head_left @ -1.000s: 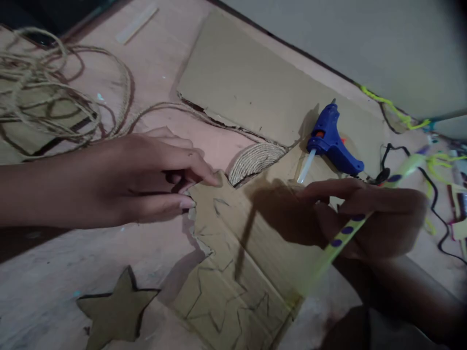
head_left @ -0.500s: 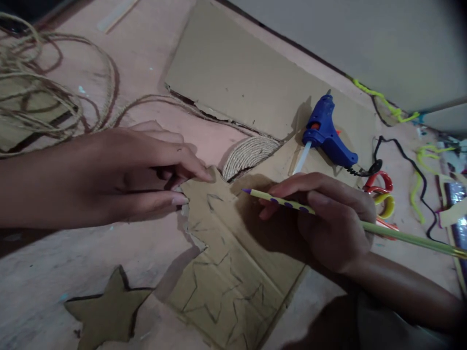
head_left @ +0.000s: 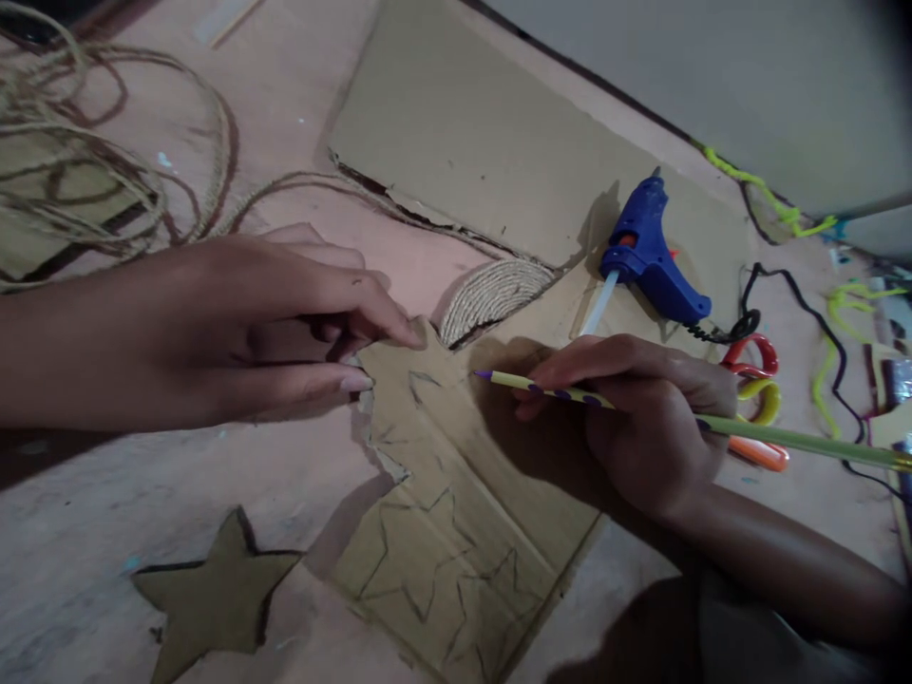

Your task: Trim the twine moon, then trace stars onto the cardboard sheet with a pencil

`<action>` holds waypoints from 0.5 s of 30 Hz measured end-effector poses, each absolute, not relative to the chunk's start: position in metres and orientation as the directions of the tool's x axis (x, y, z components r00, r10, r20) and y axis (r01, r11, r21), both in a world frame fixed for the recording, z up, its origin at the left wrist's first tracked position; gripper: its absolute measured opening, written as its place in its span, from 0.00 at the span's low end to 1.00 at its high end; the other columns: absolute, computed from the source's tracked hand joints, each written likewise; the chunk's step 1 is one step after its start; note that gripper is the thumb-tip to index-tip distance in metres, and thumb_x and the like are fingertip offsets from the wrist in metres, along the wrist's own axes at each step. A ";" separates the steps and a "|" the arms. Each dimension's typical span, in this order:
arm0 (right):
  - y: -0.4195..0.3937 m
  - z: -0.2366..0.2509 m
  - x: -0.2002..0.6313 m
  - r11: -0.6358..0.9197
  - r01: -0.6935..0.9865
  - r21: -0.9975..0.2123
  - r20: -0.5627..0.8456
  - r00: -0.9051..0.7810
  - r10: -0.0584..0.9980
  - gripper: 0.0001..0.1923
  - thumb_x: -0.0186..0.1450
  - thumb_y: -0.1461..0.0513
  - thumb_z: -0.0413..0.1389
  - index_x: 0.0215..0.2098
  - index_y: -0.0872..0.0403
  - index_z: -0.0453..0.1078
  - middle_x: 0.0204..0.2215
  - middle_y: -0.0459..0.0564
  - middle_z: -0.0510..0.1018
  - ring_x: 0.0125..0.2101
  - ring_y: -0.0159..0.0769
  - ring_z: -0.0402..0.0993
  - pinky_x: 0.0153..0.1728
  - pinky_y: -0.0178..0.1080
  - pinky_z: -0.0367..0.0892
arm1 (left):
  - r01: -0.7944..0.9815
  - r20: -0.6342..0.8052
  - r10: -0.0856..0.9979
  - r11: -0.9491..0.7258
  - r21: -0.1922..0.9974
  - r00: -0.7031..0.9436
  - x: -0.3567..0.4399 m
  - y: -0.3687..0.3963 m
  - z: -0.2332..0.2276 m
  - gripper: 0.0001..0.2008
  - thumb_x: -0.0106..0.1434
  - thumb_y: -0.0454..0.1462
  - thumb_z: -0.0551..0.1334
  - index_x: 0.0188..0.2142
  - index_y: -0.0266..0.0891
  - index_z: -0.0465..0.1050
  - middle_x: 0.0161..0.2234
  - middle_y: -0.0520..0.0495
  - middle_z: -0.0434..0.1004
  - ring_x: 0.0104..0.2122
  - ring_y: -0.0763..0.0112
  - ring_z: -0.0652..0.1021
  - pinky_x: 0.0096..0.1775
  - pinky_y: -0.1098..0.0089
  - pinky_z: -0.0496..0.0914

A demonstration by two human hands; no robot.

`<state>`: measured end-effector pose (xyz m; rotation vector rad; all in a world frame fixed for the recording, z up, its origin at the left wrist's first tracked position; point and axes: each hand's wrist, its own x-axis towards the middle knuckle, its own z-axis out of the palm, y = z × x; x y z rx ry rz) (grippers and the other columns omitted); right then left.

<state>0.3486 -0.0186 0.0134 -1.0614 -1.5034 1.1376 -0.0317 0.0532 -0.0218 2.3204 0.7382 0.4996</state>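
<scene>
My left hand [head_left: 249,323] presses its fingertips on the torn upper corner of a brown cardboard sheet [head_left: 456,503] with star outlines drawn on it. My right hand [head_left: 641,418] rests on the same sheet and holds a green pencil [head_left: 570,392] with purple dots, its purple tip pointing left, just above the cardboard. A cut-out cardboard star [head_left: 214,594] lies on the floor at the lower left, apart from both hands.
A blue glue gun [head_left: 652,261] lies on a larger cardboard piece [head_left: 484,152] behind my right hand. A jute-wound disc [head_left: 491,294] sits between them. Loose jute rope [head_left: 92,180] is at the far left. Scissors [head_left: 755,380], a black cord and yellow-green pipe cleaners lie at the right.
One second ago my right hand was blurred, swinging the pencil; it has since settled on the cardboard with the tip pointing left. My left hand has stayed on the corner.
</scene>
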 end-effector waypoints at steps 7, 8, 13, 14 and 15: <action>-0.016 0.017 0.351 0.240 0.135 -0.961 0.195 -0.283 0.939 0.24 0.70 0.74 0.58 0.41 0.49 0.96 0.32 0.47 0.96 0.29 0.39 0.95 0.30 0.36 0.87 | 0.381 0.169 0.609 -0.664 0.643 0.775 -0.034 0.053 -0.023 0.23 0.90 0.56 0.68 0.75 0.55 0.88 0.64 0.50 0.94 0.60 0.58 0.94 0.59 0.61 0.93; -0.016 0.016 0.351 0.243 0.127 -0.962 0.204 -0.261 0.944 0.24 0.70 0.75 0.58 0.41 0.49 0.96 0.33 0.47 0.96 0.29 0.39 0.95 0.31 0.35 0.87 | 0.383 0.167 0.611 -0.661 0.645 0.774 -0.034 0.054 -0.023 0.23 0.90 0.56 0.68 0.75 0.55 0.88 0.63 0.50 0.94 0.60 0.58 0.94 0.60 0.61 0.93; -0.018 0.014 0.352 0.251 0.124 -0.960 0.210 -0.276 0.938 0.24 0.71 0.75 0.59 0.43 0.48 0.96 0.34 0.47 0.97 0.30 0.40 0.95 0.31 0.37 0.87 | 0.368 0.176 0.614 -0.652 0.663 0.769 -0.033 0.054 -0.023 0.24 0.90 0.57 0.69 0.77 0.60 0.87 0.62 0.53 0.94 0.58 0.58 0.94 0.69 0.56 0.90; -0.018 0.014 0.352 0.245 0.127 -0.961 0.199 -0.299 0.933 0.24 0.72 0.74 0.59 0.43 0.48 0.96 0.33 0.47 0.96 0.30 0.40 0.95 0.31 0.38 0.87 | 0.368 0.178 0.613 -0.653 0.662 0.770 -0.033 0.054 -0.022 0.23 0.90 0.56 0.69 0.77 0.60 0.87 0.63 0.54 0.94 0.58 0.59 0.94 0.67 0.57 0.91; -0.019 0.015 0.352 0.236 0.134 -0.963 0.186 -0.305 0.934 0.23 0.73 0.74 0.59 0.43 0.48 0.96 0.33 0.48 0.96 0.31 0.40 0.95 0.31 0.38 0.87 | 0.367 0.179 0.611 -0.656 0.659 0.771 -0.033 0.054 -0.022 0.23 0.91 0.56 0.69 0.77 0.60 0.87 0.63 0.54 0.94 0.57 0.59 0.94 0.64 0.59 0.91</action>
